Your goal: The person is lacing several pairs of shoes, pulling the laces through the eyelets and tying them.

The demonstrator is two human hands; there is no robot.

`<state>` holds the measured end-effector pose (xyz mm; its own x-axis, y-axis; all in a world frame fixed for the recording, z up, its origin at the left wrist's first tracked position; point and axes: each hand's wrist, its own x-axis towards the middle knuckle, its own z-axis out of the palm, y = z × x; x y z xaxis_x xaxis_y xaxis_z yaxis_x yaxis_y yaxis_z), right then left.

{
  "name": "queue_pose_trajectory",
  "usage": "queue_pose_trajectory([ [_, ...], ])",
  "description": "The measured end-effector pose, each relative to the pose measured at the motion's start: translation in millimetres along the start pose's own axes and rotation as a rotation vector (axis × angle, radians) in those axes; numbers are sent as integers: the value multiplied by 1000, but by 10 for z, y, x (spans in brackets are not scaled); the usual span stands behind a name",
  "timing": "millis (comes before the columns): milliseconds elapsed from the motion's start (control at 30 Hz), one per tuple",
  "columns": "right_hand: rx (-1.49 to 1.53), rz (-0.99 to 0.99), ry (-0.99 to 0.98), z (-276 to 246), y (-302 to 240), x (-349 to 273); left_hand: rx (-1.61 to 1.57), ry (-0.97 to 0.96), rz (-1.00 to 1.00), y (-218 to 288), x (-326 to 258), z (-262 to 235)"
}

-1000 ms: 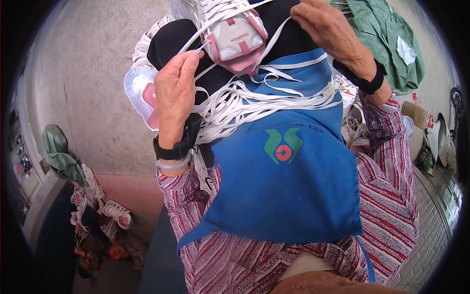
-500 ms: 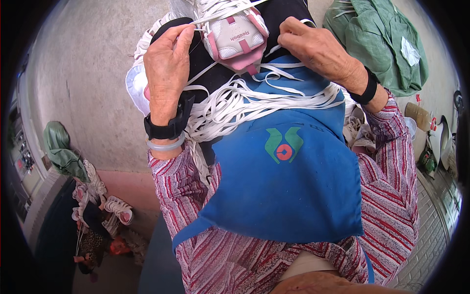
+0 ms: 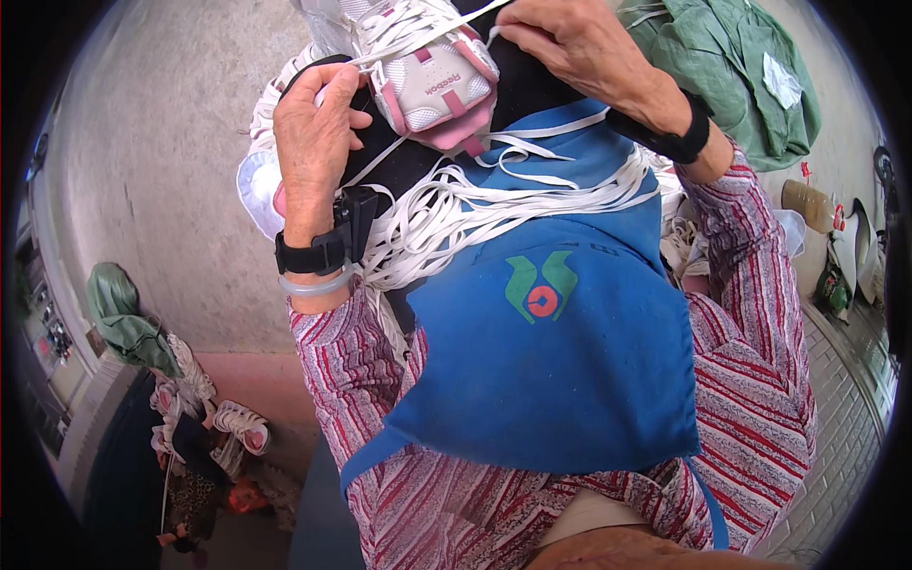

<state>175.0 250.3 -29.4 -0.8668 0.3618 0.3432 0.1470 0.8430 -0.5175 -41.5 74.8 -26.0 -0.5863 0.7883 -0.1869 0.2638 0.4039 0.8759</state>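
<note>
A white and pink sneaker upper (image 3: 415, 93) rests on my dark-clothed lap, with white laces crossing its front. To its left, my left hand (image 3: 315, 133) pinches a white shoelace between thumb and forefinger, its other fingers loosely curled. Beyond the upper's right side, my right hand (image 3: 575, 46) has its fingertips closed on a lace that runs toward the upper. Just what lies inside that grip is partly hidden. A loose bundle of white shoelaces (image 3: 475, 217) lies over the top of my blue apron (image 3: 589, 380), below the upper.
More pale pieces with laces (image 3: 258, 185) are beside my left forearm. A green cloth sack (image 3: 731, 81) lies at the far right, with a plastic bottle (image 3: 807, 204) nearer. At lower left, another person (image 3: 195, 475) sits among more laced uppers and a green bundle (image 3: 128, 313).
My right hand has moved up and to the left, nearer the upper's laces. My left hand stays beside the upper, its lower fingers a little looser. The whole view has shifted slightly.
</note>
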Motion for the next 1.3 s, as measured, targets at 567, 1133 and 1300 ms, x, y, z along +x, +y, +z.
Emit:
queue_pose_trajectory([
  [567,194,177,36,157,35,177,-158,146,-12,-36,-48,121],
  [1133,81,-87,-35,229,104,338,844,230,507,-8,-346,346],
  [1300,19,-108,-148,97,113,434,779,250,617,-125,-204,334],
])
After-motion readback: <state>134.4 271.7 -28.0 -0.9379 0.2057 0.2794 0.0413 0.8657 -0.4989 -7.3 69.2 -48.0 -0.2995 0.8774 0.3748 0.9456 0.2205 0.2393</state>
